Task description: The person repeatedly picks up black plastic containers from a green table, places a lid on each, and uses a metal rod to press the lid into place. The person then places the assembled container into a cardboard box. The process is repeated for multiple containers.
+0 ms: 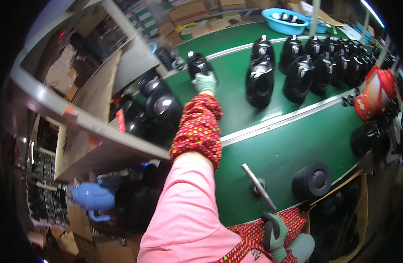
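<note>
My left hand, in a pale green glove, reaches far forward over the green belt. Its fingers close on the near end of a glossy black housing with a small pale tab at its far end. Low on the right, my right hand is close to my body, by the red patterned apron. That glove is green with dark areas at the fingers; whether a small black part lies in it, I cannot tell. Just beyond it, a metal rod rests across a small round piece. A black ribbed round part sits to the right.
Several black housings stand in rows on the belt, right of my left hand. A metal rail divides the green surfaces. More black parts crowd the left, beside a metal frame. A blue basin stands at the back; a red bag is right.
</note>
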Tool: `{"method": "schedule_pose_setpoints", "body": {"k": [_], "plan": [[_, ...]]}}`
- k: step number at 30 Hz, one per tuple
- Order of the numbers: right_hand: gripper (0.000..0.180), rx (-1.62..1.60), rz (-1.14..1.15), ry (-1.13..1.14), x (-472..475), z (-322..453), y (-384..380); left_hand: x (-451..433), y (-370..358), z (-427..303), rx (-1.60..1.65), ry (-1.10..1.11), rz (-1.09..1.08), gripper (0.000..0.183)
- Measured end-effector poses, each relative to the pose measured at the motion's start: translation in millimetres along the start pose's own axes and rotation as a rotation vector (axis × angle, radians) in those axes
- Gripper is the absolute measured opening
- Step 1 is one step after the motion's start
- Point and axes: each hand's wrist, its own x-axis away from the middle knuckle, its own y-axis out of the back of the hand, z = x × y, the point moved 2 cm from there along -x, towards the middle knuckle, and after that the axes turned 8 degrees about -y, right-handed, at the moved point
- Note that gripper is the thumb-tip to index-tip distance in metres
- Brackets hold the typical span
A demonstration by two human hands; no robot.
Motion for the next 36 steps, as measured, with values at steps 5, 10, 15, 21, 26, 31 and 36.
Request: {"method": "schedule_pose_setpoints", "body": {"k": [5, 10, 15, 21, 26, 31, 36], "plan": [[0.031, -0.100, -0.025, -0.053, 8, -20, -5, 91, 16, -20, 0.194, 0.084, -0.093, 0.060], [0.031, -0.103, -0.015, -0.015, 6, -35, -2, 166, 126, -54, 0.525, -0.043, -0.144, 0.048], [0.029, 0.224, -0.014, 0.243, 7, -30, -9, 240, 318, -67, 0.883, -0.386, 0.082, 0.038], [0.029, 0.441, 0.067, 0.358, 7, -49, -23, 261, 527, -31, 0.637, -0.724, 0.005, 0.046], [0.026, 0.434, 0.054, 0.387, -4, -65, -25, 236, 665, 36, 0.316, -0.613, -0.169, 0.073], [0.025, 0.370, 0.043, 0.453, -6, -75, -25, 194, 765, 185, -0.199, -0.192, -0.697, 0.055], [0.028, 0.357, 0.079, 0.386, -6, -77, -18, 211, 882, 322, -0.420, 0.312, -1.010, 0.069]]}}
